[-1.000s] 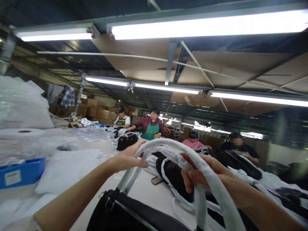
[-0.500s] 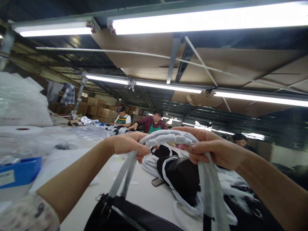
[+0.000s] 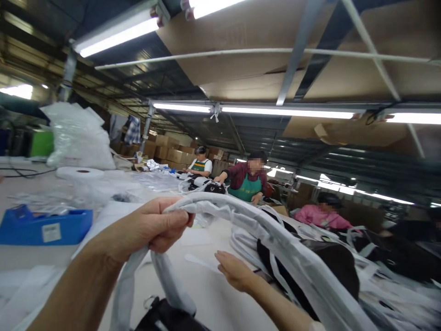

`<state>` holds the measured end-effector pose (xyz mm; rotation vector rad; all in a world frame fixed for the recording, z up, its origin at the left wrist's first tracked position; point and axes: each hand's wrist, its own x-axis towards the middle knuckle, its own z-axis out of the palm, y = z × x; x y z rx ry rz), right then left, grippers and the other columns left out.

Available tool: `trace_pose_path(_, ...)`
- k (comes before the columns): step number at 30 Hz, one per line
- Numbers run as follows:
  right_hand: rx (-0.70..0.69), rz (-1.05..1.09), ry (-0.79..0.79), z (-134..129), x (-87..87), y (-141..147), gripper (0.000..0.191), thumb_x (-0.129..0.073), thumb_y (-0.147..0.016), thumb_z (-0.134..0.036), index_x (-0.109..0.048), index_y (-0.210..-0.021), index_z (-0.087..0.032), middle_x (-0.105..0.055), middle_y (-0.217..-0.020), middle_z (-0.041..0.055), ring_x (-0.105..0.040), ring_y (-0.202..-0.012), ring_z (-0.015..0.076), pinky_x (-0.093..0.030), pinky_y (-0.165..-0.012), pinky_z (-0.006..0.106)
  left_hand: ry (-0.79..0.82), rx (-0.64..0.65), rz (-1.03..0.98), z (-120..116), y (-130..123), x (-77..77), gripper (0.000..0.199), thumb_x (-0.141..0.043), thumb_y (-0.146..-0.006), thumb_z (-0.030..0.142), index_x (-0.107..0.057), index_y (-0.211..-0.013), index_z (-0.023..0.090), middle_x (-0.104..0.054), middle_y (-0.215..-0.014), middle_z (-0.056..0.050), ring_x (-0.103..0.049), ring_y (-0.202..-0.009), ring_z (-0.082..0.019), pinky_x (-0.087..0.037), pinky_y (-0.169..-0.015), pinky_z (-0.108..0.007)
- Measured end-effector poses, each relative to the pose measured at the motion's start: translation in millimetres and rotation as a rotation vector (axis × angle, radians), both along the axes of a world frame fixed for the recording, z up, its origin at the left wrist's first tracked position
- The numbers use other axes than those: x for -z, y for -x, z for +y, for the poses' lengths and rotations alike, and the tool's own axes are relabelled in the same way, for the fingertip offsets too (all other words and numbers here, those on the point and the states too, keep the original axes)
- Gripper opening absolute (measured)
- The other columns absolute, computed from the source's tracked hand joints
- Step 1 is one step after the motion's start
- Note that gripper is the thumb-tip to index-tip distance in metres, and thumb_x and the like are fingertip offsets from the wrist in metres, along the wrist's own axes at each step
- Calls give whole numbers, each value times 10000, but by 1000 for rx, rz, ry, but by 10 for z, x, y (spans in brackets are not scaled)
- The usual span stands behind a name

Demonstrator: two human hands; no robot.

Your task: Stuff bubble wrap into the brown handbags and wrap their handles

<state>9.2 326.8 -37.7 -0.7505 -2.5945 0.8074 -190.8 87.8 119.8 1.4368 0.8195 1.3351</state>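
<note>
My left hand (image 3: 155, 230) is closed around the bag handles (image 3: 220, 204), which are wrapped in white paper-like material and arch across to the lower right. Below it, part of a black bag (image 3: 168, 318) with a metal ring shows at the bottom edge. My right hand (image 3: 236, 271) is off the handles, below their arch and over the table, with its fingers stretched out and nothing seen in them. More black bags (image 3: 330, 262) with white-wrapped straps lie to its right.
A blue tape dispenser (image 3: 69, 227) stands at the left on the white table (image 3: 206, 285), near a white roll (image 3: 81, 172) and stacked plastic packaging (image 3: 77, 138). Across the table are a co-worker in a green apron (image 3: 246, 186), another person behind, and one in pink (image 3: 315, 216).
My right hand has let go of the wrapped handles and moved down below them. My left hand still grips them. The view has turned left.
</note>
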Motion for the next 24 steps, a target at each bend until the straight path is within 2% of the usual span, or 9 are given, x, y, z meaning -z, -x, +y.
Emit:
trace_pose_path(3, 37, -120, -59, 227, 306, 258, 193, -662, -916, -249, -654, -1100, -191, -609, -1262, 72, -532, -1233, 271, -420, -1052, 501, -45, -95, -18, 38, 66, 49, 355, -731, -810, 490, -573, -815, 172, -275, -511, 104, -180, -392, -13, -150, -349, -115)
trace_pose_path(7, 139, -188, -44, 358, 558, 457, 187, -653, -925, -290, -650, -1092, -205, -621, -1211, 64, -579, -1150, 252, -480, -977, 449, -32, -169, 15, 101, 164, 93, 341, -739, -794, 484, -586, -829, 181, -282, -500, 102, -184, -393, -23, -156, -350, -126)
trace_pose_path(10, 202, -177, 36, 349, 610, 521, 188, -649, -929, -303, -646, -1084, -198, -630, -1169, 58, -604, -1095, 243, -515, -917, 415, -15, -206, 89, 94, 134, 34, 330, -723, -789, 475, -576, -837, 183, -292, -505, 101, -181, -399, -30, -151, -357, -138)
trace_pose_path(12, 230, -157, 119, 314, 538, 502, 147, -659, -922, -307, -655, -1015, -192, -650, -1067, 38, -638, -985, 216, -543, -825, 356, -20, -240, 162, 69, 63, -53, 326, -694, -791, 478, -565, -837, 182, -302, -513, 99, -187, -408, -40, -153, -362, -154)
trace_pose_path(15, 269, -55, 260, 228, 181, 280, 229, -616, -941, -379, -629, -895, -156, -633, -837, 4, -632, -732, 160, -540, -650, 295, -49, -307, 354, 72, -67, -215, 276, -623, -820, 435, -526, -784, 180, -346, -529, 86, -245, -445, -61, -181, -390, -178)
trace_pose_path(18, 285, 190, 352, 20, -465, -255, 356, -485, -953, -519, -560, -831, -192, -600, -759, 26, -619, -680, 163, -526, -621, 303, -81, -307, 521, 185, -158, -364, 263, -567, -845, 411, -473, -741, 189, -365, -527, 84, -287, -459, -72, -200, -409, -192)
trace_pose_path(21, 274, 484, 350, -448, -1113, -955, 437, -514, -835, -683, -570, -863, -250, -605, -814, 54, -636, -742, 203, -525, -652, 316, -76, -273, 559, 349, -221, -475, 269, -579, -821, 433, -469, -754, 197, -366, -522, 94, -279, -429, -68, -191, -390, -194)
trace_pose_path(22, 267, 622, 422, -661, -1267, -1165, 451, -632, -740, -694, -603, -851, -258, -609, -786, 54, -634, -714, 220, -527, -631, 328, -81, -268, 556, 390, -246, -504, 277, -584, -807, 448, -477, -757, 197, -373, -521, 94, -279, -418, -68, -187, -382, -196)
trace_pose_path(24, 247, 602, 463, -1121, -1462, -1490, 461, -738, -646, -665, -667, -872, -270, -647, -795, 73, -651, -739, 276, -549, -645, 375, -113, -273, 541, 425, -306, -553, 317, -582, -783, 499, -495, -760, 195, -377, -513, 94, -275, -398, -70, -179, -370, -203)
